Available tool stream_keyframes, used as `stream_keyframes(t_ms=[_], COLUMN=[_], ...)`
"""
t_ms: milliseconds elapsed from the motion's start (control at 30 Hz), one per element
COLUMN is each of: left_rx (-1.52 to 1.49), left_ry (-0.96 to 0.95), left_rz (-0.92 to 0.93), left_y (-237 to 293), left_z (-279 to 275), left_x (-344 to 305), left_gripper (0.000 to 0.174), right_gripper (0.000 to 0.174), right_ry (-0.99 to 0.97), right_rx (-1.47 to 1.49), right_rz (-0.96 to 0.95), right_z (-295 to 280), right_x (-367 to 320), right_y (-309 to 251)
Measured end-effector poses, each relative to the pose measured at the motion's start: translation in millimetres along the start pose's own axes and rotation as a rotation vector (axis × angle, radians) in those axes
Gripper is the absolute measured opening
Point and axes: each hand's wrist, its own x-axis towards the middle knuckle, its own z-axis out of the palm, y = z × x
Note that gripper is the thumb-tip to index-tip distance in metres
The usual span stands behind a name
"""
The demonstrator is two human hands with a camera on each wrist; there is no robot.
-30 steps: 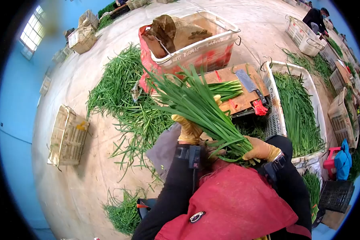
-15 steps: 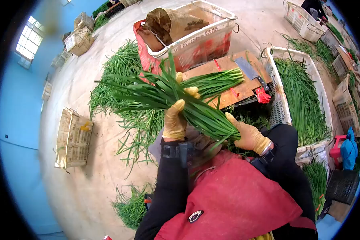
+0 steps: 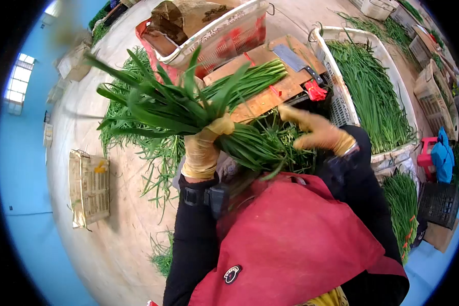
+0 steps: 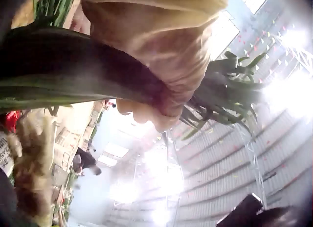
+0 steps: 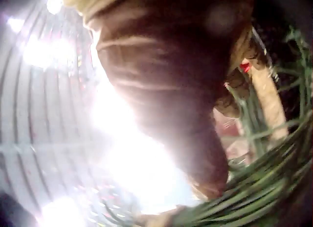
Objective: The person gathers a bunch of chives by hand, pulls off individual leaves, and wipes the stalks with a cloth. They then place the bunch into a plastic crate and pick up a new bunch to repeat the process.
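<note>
In the head view the gloved left hand point(image 3: 205, 148) grips a bunch of long green leaves point(image 3: 163, 109) around its middle, leaf ends fanning out to the left. In the left wrist view that hand point(image 4: 156, 46) has its fingers wrapped round the leaves point(image 4: 73, 65). To the right of the bunch's lower end, the gloved right hand point(image 3: 319, 131) is held with fingers extended, apart from the stalks and slightly blurred. Beyond them, another bundle point(image 3: 260, 79) lies on a wooden board point(image 3: 290, 89) beside a cleaver point(image 3: 293, 58) and red ties point(image 3: 315, 91).
A white crate point(image 3: 336, 97) full of green leaves stands at the right. Behind the board is a white and red crate point(image 3: 229, 43). Loose leaves point(image 3: 163, 158) cover the floor at left, near a pale upright basket point(image 3: 89, 188). A blue bag point(image 3: 442, 158) sits far right.
The right hand has come off the stalk end and opened to the right. The left hand has moved left and still grips the bunch. The head view has shifted, moving the surroundings up and left.
</note>
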Motion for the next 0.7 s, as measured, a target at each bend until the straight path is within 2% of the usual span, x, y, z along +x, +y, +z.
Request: stream_keyframes(t_ms=[67,100,133,167,200,233,267,333,367,400,433,500,533,600,633,667,700], left_rx=[0.106,0.187,0.197,0.207,0.220,0.043,0.105,-0.036,-0.168,-0.301,-0.306,-0.233,-0.242,-0.221,-0.252,-0.319,-0.318], left_ry=[-0.007,-0.146,-0.158,-0.166,-0.171,-0.156,-0.264,0.119,0.250,0.383,0.421,0.623,0.713,0.771,0.816,0.845,0.853], left_rz=[-0.086,-0.087,-0.061,-0.036,-0.007,0.085,0.180,0.142,0.081,0.017,0.041,0.069,0.078,0.074,0.058,0.045,0.069], left_y=[7.4,7.6,10.0,14.9,21.1,30.8,33.5,37.2,37.2,34.2,25.1,8.1,3.1,-11.4,-16.8,-20.5,-24.9], left_z=[26.5,30.3,36.8,44.9,53.7,65.0,42.5,16.2,0.8,-17.7,-43.9,-84.1,-94.9,-119.3,-130.3,-141.4,-153.7], left_x=[-2.6,3.6,5.7,7.2,8.8,11.1,24.9,29.3,26.0,20.5,14.8,0.0,-10.1,-29.4,-36.6,-44.7,-52.4], left_gripper=[0.024,0.026,0.024,0.023,0.022,0.015,0.011,0.018,0.017,0.017,0.018,0.019,0.020,0.020,0.021,0.022,0.019], right_gripper=[0.082,0.073,0.065,0.051,0.045,0.046,0.048,0.059,0.065,0.068,0.068,0.062,0.049,0.037,0.028,0.025,0.022], right_ry=[0.009,0.013,0.016,-0.036,-0.034,-0.079,-0.130,-0.383,-0.512,-0.369,-0.290,-0.117,-0.125,0.039,0.145,0.161,0.279], right_rx=[0.280,0.192,0.102,0.002,-0.075,0.052,0.183,0.766,1.056,0.745,0.713,0.462,0.540,0.250,0.189,-0.107,-0.426], right_rz=[-0.164,-0.145,-0.124,-0.244,-0.314,-0.061,0.190,0.271,0.312,0.372,0.430,0.501,0.504,0.462,0.291,-0.059,-0.393], right_z=[3.9,7.2,11.0,17.4,17.3,19.1,21.1,22.1,20.7,25.1,26.7,24.4,24.4,13.2,14.6,1.1,-12.2], right_x=[13.1,18.5,24.4,33.3,46.7,46.9,46.8,44.1,40.7,30.0,24.6,19.1,10.7,9.2,9.6,10.6,11.8], right_y=[-39.9,-51.4,-62.9,-78.1,-52.5,-54.4,-54.7,-9.3,9.1,8.1,34.8,60.1,47.0,51.3,63.8,82.6,100.9])
